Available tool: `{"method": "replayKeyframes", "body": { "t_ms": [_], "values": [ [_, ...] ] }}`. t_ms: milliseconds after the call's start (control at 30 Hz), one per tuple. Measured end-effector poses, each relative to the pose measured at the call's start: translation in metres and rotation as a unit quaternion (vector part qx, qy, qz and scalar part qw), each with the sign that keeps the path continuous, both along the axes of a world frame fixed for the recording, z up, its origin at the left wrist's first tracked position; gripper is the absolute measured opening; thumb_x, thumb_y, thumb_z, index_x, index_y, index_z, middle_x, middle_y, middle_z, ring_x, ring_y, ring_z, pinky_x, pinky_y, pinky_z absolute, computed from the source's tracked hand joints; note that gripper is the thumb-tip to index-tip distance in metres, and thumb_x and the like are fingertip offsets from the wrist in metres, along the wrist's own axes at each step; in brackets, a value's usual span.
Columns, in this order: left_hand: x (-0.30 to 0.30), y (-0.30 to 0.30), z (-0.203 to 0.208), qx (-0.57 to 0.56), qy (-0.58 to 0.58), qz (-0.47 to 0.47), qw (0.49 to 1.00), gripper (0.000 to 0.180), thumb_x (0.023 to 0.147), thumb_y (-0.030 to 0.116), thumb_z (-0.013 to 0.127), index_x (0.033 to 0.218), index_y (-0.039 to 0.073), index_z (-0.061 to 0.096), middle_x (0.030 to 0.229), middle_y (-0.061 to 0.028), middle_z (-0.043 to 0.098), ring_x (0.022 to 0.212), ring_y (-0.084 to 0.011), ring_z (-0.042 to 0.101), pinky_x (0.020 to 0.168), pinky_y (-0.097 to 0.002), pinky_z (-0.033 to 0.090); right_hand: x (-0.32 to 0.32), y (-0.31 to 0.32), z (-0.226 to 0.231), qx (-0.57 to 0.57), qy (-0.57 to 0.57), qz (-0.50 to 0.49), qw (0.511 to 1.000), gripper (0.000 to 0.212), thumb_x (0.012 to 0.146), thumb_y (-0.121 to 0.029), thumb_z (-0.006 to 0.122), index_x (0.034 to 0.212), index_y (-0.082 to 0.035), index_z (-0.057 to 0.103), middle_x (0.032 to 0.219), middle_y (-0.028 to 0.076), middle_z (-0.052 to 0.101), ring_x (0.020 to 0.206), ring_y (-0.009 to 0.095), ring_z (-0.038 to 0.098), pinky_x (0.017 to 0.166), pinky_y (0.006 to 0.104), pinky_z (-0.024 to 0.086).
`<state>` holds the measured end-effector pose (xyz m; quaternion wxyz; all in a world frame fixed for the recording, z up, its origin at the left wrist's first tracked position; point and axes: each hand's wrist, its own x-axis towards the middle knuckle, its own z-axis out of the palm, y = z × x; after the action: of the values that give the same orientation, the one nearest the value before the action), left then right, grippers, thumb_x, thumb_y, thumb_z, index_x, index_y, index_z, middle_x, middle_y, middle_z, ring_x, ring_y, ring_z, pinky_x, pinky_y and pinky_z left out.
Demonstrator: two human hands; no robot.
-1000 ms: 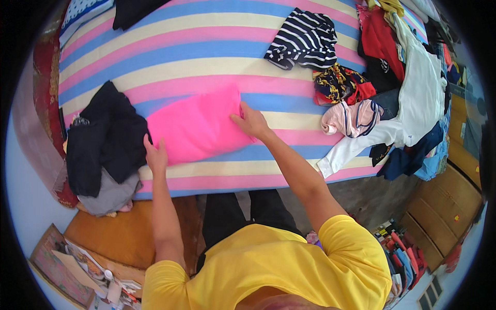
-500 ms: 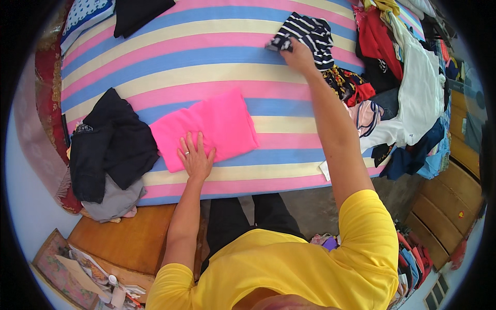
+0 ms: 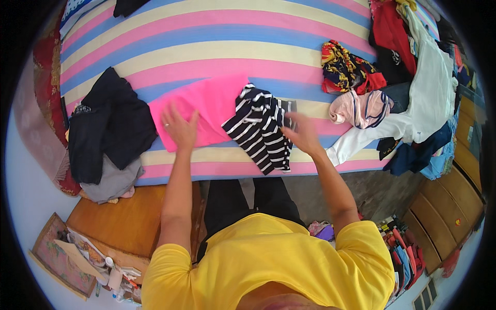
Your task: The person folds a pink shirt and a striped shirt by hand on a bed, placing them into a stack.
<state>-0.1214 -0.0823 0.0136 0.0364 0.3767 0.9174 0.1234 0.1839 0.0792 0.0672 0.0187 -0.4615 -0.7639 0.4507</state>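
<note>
On the striped bed lies a folded bright pink cloth (image 3: 206,101), and my left hand (image 3: 179,126) is over its left part, fingers spread and slightly blurred. A crumpled black-and-white striped garment (image 3: 262,126) overlaps the pink cloth's right end. My right hand (image 3: 304,133) is at that garment's right edge, thumb and fingers apart; motion blurs the fingertips and the bit of cloth beside them. Whether they touch the fabric is hard to see.
A black garment (image 3: 111,129) lies on the left over a grey one (image 3: 116,178). To the right are a patterned red-and-black cloth (image 3: 349,67), a pale pink garment (image 3: 361,108) and a heap with white clothing (image 3: 429,82). A wooden cabinet (image 3: 124,217) stands at the lower left.
The striped garment has come from the far right down onto the pink cloth's right end, along with my right hand. My left hand has shifted slightly up and left over the pink cloth.
</note>
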Motion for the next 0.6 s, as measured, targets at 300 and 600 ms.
{"method": "replayKeyframes", "body": {
  "t_ms": [300, 600],
  "values": [
    [-0.057, 0.011, 0.007, -0.065, -0.148, 0.276, 0.948, 0.084, 0.064, 0.044, 0.074, 0.126, -0.002, 0.039, 0.116, -0.0207, 0.052, 0.106, -0.0308, 0.052, 0.089, -0.0395, 0.041, -0.146, 0.033, -0.049, -0.013, 0.063, -0.046, 0.997, 0.067, 0.067, -0.032, 0.073, 0.119, 0.002, 0.047, 0.114, 0.022, 0.054, 0.106, 0.033, 0.052, 0.091, 0.0371, 0.04],
    [-0.089, -0.033, 0.008, 0.028, -0.494, 0.105, 0.862, 0.045, 0.075, 0.017, 0.07, 0.113, 0.001, 0.05, 0.101, -0.0094, 0.06, 0.085, -0.015, 0.059, 0.07, -0.0261, 0.049, -0.18, 0.041, -0.035, -0.101, -0.063, 0.152, 0.981, 0.045, 0.065, -0.033, 0.071, 0.097, -0.002, 0.063, 0.104, 0.021, 0.058, 0.094, 0.032, 0.057, 0.081, 0.0372, 0.046]
  ]
}}
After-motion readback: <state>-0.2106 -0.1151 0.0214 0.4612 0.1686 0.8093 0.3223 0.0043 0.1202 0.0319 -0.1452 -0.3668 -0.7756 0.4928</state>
